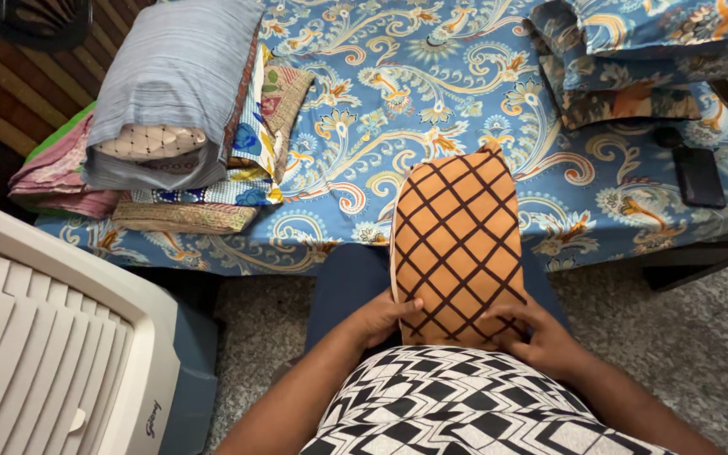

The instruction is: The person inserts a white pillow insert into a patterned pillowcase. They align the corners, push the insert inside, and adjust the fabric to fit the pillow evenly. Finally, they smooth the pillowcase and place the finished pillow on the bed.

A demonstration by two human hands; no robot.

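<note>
Beside the paisley bed [431, 109] with folded linens [170, 93], both hands [465, 324] grip an orange cushion [457, 244].

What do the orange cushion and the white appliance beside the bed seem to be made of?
Orange cushion, held by left hand and right hand: likely woven fabric, matte, soft and creased. White appliance: probably moulded plastic, smooth with a slight sheen and rigid louvres.

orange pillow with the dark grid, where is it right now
In the head view the orange pillow sits centre frame, its far end on the edge of the blue paisley bedsheet, its near end held by the left hand and right hand.
</note>
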